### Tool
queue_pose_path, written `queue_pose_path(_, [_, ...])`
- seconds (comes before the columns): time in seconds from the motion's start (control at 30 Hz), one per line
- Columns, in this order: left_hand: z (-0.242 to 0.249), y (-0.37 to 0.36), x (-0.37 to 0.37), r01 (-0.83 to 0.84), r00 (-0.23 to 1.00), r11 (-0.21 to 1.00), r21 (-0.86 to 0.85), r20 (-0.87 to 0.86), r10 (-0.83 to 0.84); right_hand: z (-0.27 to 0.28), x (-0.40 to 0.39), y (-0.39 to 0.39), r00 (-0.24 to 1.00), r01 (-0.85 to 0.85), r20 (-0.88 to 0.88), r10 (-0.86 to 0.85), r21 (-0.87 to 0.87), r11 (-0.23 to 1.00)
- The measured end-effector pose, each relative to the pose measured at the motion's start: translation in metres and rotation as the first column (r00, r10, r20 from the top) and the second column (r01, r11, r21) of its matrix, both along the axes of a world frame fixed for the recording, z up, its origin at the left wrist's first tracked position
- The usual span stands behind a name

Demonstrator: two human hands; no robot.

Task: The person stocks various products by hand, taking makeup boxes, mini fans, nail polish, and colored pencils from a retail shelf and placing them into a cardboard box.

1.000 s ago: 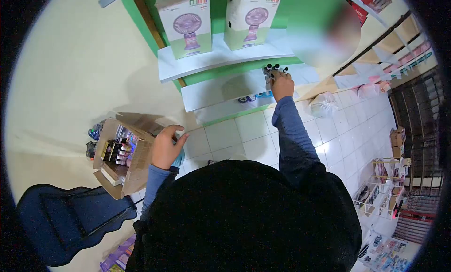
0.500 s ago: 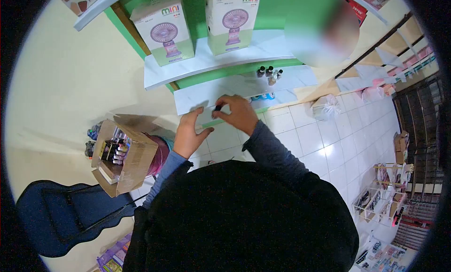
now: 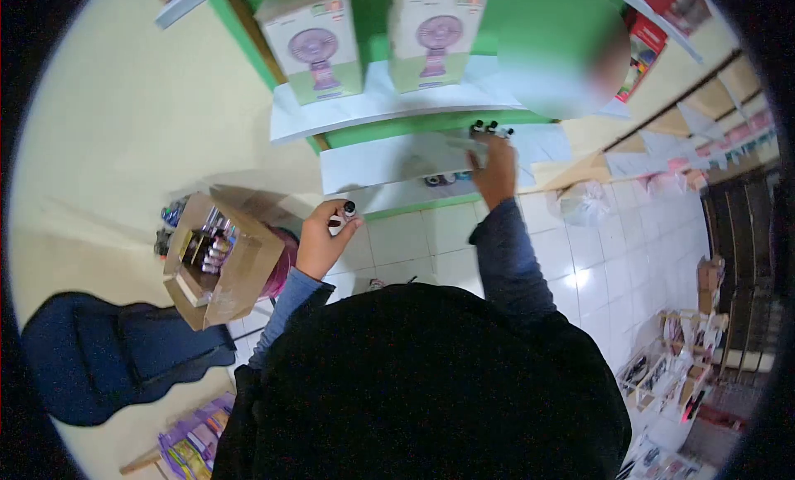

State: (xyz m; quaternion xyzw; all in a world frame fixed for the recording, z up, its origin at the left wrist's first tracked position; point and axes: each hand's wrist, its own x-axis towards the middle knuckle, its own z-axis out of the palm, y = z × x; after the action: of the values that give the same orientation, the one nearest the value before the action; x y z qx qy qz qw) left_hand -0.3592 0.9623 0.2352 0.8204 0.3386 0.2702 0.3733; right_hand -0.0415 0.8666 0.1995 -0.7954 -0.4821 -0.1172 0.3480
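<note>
My left hand (image 3: 321, 241) grips a small bottle with a black cap (image 3: 349, 207) between thumb and fingers, in front of the lower white shelf (image 3: 373, 167). Farther right, my right hand (image 3: 497, 172) reaches over that shelf, its thumb apart from the fingers. Just beyond its fingertips stand small black-capped bottles (image 3: 478, 127), close together. A pale-bodied bottle beside them (image 3: 508, 133) is partly covered by the hand. The right hand is slightly blurred, and what lies under its fingers is hidden.
Two fan boxes (image 3: 319, 53) (image 3: 436, 45) stand on the upper shelf (image 3: 373, 99). An open carton of bottles (image 3: 240, 273) is at the left, near a dark blue chair (image 3: 132, 356). Round items (image 3: 443, 180) sit below the lower shelf. A white plastic bag (image 3: 584, 202) rests on the tiled floor.
My right hand has moved right and forward, from beside my left hand to the standing bottles. My left hand, open before, now holds a small black-capped bottle. The view has shifted slightly.
</note>
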Motion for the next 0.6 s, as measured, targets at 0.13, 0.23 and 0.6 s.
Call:
queue_pose_path(0.13, [0.017,0.003,-0.031,-0.154,0.986,0.987,-0.055,0.062,0.157,-0.024,0.041,-0.011,0.955,0.276,0.134,-0.264,-0.086,0.957])
queue_pose_path(0.23, [0.015,0.012,-0.060,-0.236,0.968,0.969,-0.075,0.069,0.242,-0.043,0.063,-0.013,0.965,0.219,0.177,-0.195,-0.126,0.968])
queue_pose_path(0.6, [0.016,0.042,-0.157,-0.472,0.861,0.877,-0.092,0.168,0.481,-0.036,0.035,0.000,0.981,0.187,-0.025,-0.190,-0.105,0.977])
